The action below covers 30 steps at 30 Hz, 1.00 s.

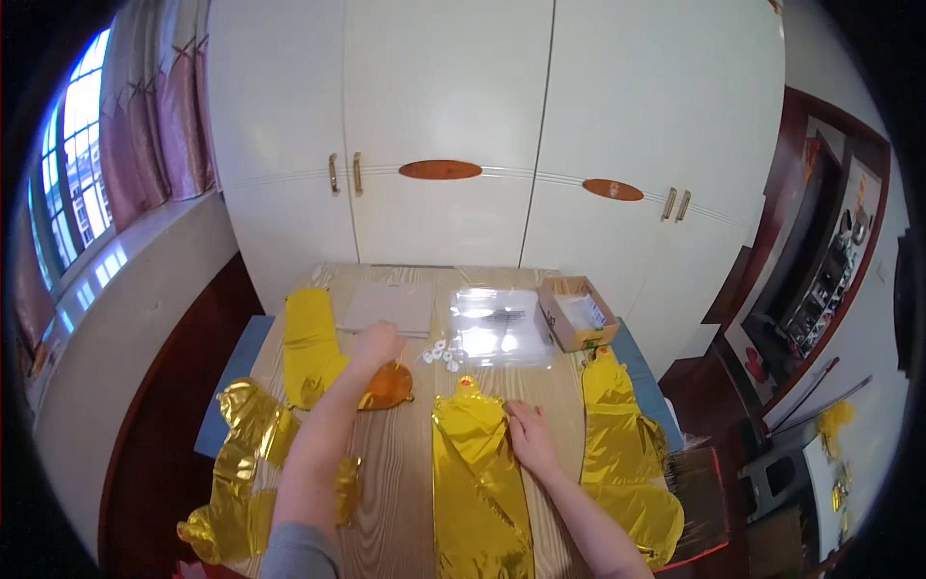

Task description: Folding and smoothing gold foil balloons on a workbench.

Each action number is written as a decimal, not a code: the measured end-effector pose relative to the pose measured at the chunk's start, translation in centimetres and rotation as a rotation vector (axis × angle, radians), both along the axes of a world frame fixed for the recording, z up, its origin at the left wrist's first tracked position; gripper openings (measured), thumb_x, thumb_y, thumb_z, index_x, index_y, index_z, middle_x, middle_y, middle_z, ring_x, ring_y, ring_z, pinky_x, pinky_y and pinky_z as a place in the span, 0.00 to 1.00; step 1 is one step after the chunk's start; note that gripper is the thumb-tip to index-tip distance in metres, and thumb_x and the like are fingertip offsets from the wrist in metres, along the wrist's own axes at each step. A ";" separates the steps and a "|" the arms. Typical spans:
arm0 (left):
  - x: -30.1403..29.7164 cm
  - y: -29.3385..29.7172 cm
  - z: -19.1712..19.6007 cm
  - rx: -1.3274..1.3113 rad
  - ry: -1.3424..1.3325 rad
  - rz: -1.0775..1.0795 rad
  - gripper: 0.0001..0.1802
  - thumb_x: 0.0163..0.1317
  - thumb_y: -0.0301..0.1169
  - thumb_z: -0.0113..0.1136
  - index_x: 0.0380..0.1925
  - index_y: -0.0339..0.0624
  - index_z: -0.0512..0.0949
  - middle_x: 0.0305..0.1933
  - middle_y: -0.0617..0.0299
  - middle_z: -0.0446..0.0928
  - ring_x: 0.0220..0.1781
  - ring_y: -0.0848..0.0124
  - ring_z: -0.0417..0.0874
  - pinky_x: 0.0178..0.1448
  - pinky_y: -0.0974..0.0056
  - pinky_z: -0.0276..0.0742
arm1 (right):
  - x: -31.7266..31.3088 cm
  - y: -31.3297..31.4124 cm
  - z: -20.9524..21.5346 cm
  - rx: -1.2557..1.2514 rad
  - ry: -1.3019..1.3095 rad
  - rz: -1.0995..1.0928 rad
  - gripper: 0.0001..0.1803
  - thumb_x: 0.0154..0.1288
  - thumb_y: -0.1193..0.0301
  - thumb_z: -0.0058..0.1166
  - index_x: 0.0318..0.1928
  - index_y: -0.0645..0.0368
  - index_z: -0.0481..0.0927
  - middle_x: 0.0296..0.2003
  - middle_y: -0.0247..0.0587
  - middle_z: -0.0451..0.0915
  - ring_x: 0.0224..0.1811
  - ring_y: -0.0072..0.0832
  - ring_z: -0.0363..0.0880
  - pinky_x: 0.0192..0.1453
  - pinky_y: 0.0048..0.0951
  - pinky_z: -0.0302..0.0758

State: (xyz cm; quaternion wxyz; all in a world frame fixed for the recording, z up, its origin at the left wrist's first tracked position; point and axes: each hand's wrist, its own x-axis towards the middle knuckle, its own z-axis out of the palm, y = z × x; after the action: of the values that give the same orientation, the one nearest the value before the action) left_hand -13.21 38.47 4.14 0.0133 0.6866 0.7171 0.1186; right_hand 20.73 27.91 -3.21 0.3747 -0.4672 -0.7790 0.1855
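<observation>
- The wooden table (405, 463) fills the lower middle of the frame and carries everything, set against white cupboards at the top.
- Gold foil balloons lie flat, uninflated: one in the centre (477, 482), one at lower right (622, 454), one at upper left (311, 347), and a crumpled one (236, 463) hanging off the lower-left edge.
- A clear plastic sheet (497, 328) and an open cardboard box (577, 314) sit toward the upper right, within reach.
- My right hand (529, 436) lies flat, fingers spread, pressing the centre balloon's edge, seemingly to steady it.
- My left hand (376, 345) reaches up-left, fingers curled above an orange foil piece (391, 386); I cannot tell whether it grips anything.
- Small white bits (444, 355) cluster beside the sheet.
</observation>
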 end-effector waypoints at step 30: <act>2.2 10.1 -1.0 -0.245 0.176 -0.104 0.27 0.49 0.52 0.62 0.40 0.41 0.84 0.45 0.49 0.82 0.48 0.53 0.83 0.54 0.54 0.77 | -0.3 0.1 1.2 -0.046 -0.074 -0.056 0.20 0.68 0.65 0.47 0.57 0.59 0.75 0.56 0.47 0.77 0.65 0.41 0.70 0.72 0.49 0.56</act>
State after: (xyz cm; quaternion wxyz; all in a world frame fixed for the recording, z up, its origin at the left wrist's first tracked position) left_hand -11.03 48.55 3.16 0.0402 0.7239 0.6880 -0.0315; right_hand 20.40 27.97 -2.02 0.3397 -0.5040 -0.7745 0.1753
